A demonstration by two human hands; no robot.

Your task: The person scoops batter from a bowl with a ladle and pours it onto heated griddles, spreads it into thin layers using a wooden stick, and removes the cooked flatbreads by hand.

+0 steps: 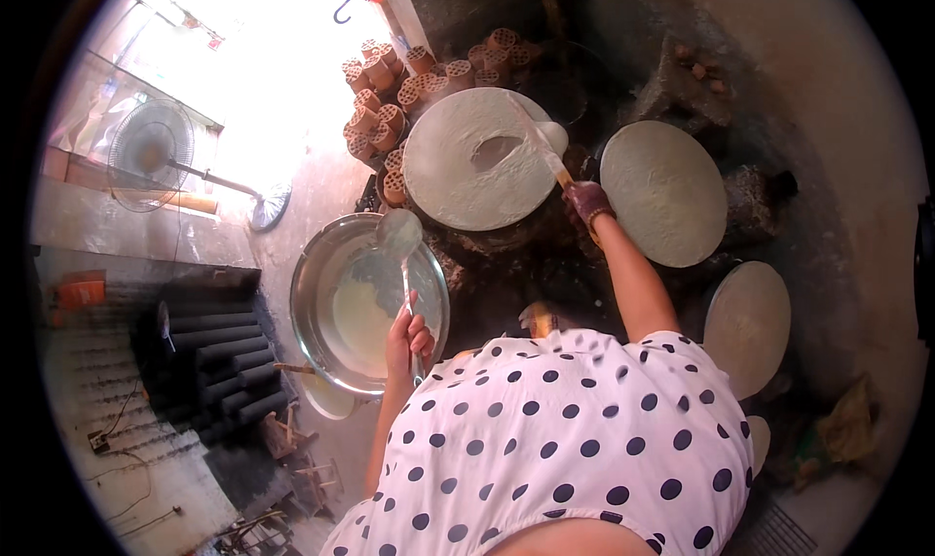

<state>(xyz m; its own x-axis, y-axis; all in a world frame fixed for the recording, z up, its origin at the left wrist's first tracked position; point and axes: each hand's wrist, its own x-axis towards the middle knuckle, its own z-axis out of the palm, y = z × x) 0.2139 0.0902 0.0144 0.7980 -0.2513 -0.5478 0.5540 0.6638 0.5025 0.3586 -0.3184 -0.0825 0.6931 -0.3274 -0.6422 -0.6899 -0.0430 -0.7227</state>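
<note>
My left hand [410, 340] is closed round the handle of a ladle [399, 233]. The ladle's round bowl is over the far rim of a wide metal basin [304, 334], which holds a pale, milky liquid [362, 315]. My right hand [588, 205], in a dark purplish glove, grips a long flat wooden stick [542, 147]. The stick's pale blade lies across the right part of a large round surface [453, 181] coated in whitish batter. A grey patch [497, 153] shows through near its middle.
Round pale lids [664, 194] stand at the right, another disc [748, 328] nearer. Several reddish perforated cylinders [375, 118] are piled behind the round surface. A standing fan [151, 155] is at far left. Dark cylinders [234, 361] are stacked at lower left.
</note>
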